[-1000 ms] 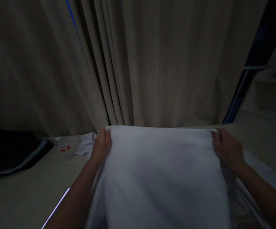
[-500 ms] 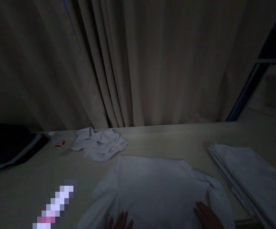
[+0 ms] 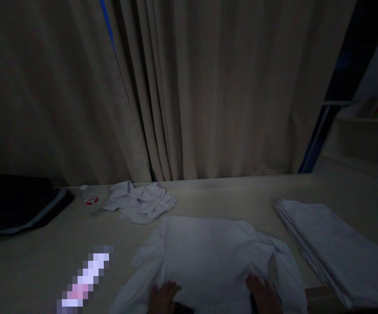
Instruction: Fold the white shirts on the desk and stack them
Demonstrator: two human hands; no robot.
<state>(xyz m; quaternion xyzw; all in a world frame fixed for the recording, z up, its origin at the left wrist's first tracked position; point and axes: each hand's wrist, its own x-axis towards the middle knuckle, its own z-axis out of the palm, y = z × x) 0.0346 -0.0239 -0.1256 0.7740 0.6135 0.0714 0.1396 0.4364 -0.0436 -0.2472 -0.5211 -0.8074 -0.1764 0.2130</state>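
A long-sleeved white shirt (image 3: 205,253) lies spread on the pale surface before me, its sleeves angled down on both sides. My left hand (image 3: 164,298) rests on the lower left of its body, fingers stretched over the cloth. On the lower right, my right hand (image 3: 263,294) touches the fabric with its fingers extended, beside a few creases. Both hands look open, though the picture is dark and the bottom edge cuts them off. Dark patches show next to each hand; I cannot make out what they are.
A folded stack of white cloth (image 3: 335,248) lies at the right. Behind the shirt is a crumpled white garment (image 3: 141,203), with a clear bottle (image 3: 89,196) beside it. Dark folded fabric (image 3: 15,205) sits far left. A beige curtain (image 3: 228,96) hangs along the back edge.
My hands have come slightly closer together on the shirt, the right one moving left. The shirt has shifted a little toward me and the view has turned slightly.
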